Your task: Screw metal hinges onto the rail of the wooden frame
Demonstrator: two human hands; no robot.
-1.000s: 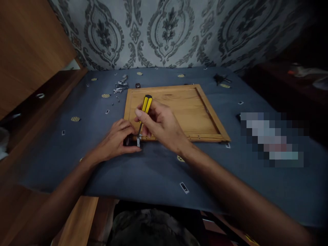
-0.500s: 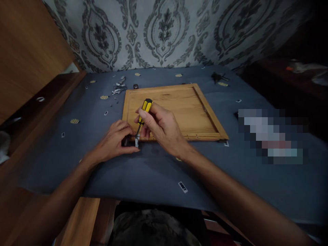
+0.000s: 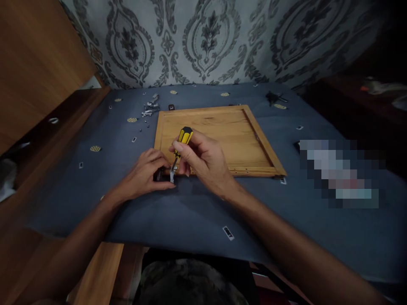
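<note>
Gry damask-print backdrop, brn wood panel on L, blue cloth-covd surface, dim light

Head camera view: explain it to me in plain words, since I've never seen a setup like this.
There is no machine here, just a person's two bare hands. The view comes from one camera worn on the head, looking forward and down, so the arms reach in from the bottom.

The right hand holds a yellow and black screwdriver, its shaft pointing down at a small metal piece by the near left corner of a framed wooden panel. The left hand is at that corner, thumb beside the metal piece; its exact grip is hidden.

The panel lies on a dark blue patterned cloth. Beyond its far left corner is a cluster of metal parts. A blurred-out patch at right can't be identified.
</note>
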